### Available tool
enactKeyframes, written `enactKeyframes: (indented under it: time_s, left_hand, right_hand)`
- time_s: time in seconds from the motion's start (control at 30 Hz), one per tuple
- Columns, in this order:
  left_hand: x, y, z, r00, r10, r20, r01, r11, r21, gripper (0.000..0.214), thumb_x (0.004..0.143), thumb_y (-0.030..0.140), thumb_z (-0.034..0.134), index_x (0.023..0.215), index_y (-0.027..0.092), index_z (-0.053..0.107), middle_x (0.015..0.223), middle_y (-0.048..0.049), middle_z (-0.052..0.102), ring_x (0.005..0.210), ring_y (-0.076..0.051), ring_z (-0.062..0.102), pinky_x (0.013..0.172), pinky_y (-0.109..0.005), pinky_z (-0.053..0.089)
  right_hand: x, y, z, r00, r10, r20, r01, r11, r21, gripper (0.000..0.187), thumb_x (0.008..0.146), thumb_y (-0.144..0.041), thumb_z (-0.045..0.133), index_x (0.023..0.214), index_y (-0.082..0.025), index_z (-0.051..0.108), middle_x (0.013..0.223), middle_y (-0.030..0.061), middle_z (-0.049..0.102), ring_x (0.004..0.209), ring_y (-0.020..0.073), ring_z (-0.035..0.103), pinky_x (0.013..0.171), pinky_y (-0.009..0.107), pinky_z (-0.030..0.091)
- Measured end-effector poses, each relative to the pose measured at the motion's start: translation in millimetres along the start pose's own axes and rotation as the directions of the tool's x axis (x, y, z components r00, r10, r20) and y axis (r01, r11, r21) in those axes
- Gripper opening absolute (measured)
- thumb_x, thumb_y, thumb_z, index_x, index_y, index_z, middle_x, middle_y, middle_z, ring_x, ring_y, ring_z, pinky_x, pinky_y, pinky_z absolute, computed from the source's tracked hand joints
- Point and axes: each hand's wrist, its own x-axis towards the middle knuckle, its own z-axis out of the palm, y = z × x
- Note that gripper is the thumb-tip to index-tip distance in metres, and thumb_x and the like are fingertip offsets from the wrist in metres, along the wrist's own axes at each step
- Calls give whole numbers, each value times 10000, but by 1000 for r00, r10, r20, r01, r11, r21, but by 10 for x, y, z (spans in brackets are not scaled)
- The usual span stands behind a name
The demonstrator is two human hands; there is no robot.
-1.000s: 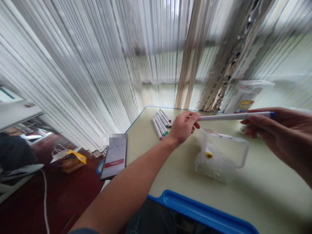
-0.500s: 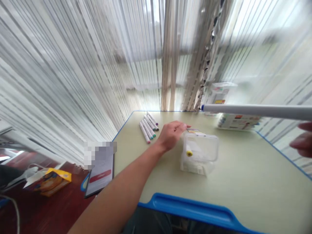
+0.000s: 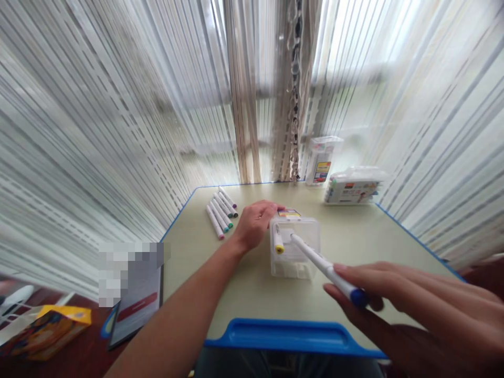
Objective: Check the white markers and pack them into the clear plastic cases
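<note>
My right hand point(image 3: 397, 299) pinches a white marker point(image 3: 315, 257) near its blue end. The marker's other end points at the opening of a clear plastic box point(image 3: 313, 247) in the middle of the table. Whether that tip is inside the box or just in front of it, I cannot tell. Inside the box, at its left, lies one marker with a yellow end point(image 3: 279, 242). My left hand point(image 3: 255, 220) is closed on the box's far left edge, its fingertips partly hidden. Several white markers point(image 3: 221, 211) with coloured ends lie side by side to its left.
At the back right stand a tall clear case point(image 3: 321, 163) and a wide clear marker case point(image 3: 352, 189). A blue trough point(image 3: 287, 333) edges the table's front. A tablet-like screen point(image 3: 137, 299) sits at the left edge. String curtains point(image 3: 248, 105) hang behind.
My right hand has come in from the far right and lowered the blue-ended marker to the box, its blue end now toward me. My left hand keeps its place at the box. The view has shifted.
</note>
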Motion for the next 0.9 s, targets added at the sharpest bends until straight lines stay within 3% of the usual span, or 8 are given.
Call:
enactKeyframes:
  time_s: [0.1, 0.2, 0.4, 0.67, 0.8, 0.9]
  left_hand:
    - [5, -7, 6, 1000, 4, 0, -4, 1000, -8, 413, 970, 368, 401, 1024, 124, 730, 1061, -106, 720, 993, -206, 656, 903, -293, 468]
    - [12, -19, 18, 1000, 4, -9, -5, 1000, -8, 403, 969, 360, 404, 1010, 128, 731, 1042, -95, 721, 983, -204, 659, 902, -287, 472]
    - [17, -20, 26, 1000, 2, -16, -3, 1000, -14, 397, 968, 352, 405, 999, 129, 732, 1047, -92, 721, 993, -201, 659, 922, -289, 476]
    - [22, -39, 24, 1000, 15, -13, -15, 1000, 6, 396, 965, 345, 409, 987, 125, 737, 1050, -100, 725, 1008, -204, 658, 921, -296, 483]
    - [23, -29, 26, 1000, 10, -20, -10, 1000, 28, 383, 957, 333, 415, 970, 128, 739, 1036, -96, 730, 997, -203, 663, 911, -295, 487]
    - [23, -20, 25, 1000, 0, -28, 1, 1000, 31, 380, 953, 327, 415, 965, 128, 739, 1029, -93, 733, 989, -203, 666, 904, -294, 490]
  right_hand:
    - [489, -222, 145, 991, -132, 23, 134, 977, -163, 262, 819, -190, 675, 1073, -254, 674, 868, 69, 749, 670, 200, 677, 567, 291, 480]
    - [647, -277, 271, 987, -152, 50, 160, 944, -287, 97, 888, -215, 595, 935, -211, 680, 780, 68, 730, 601, 167, 647, 556, 267, 455]
    - [685, -258, 417, 981, -141, 133, 185, 886, -426, 177, 936, -215, 507, 899, -154, 670, 741, 58, 716, 545, 137, 627, 502, 259, 382]
    - [741, -228, 454, 972, -86, 221, 180, 873, -453, 162, 884, -253, 560, 959, -175, 680, 818, 49, 751, 518, 168, 649, 466, 296, 359]
    - [751, -199, 449, 953, 24, 304, 121, 885, -449, 242, 867, -294, 588, 1076, -203, 666, 907, 57, 765, 564, 206, 684, 508, 305, 424]
    - [761, -181, 447, 908, 138, 396, 56, 896, -441, 336, 877, -349, 572, 1175, -204, 627, 936, 73, 762, 629, 247, 706, 554, 332, 471]
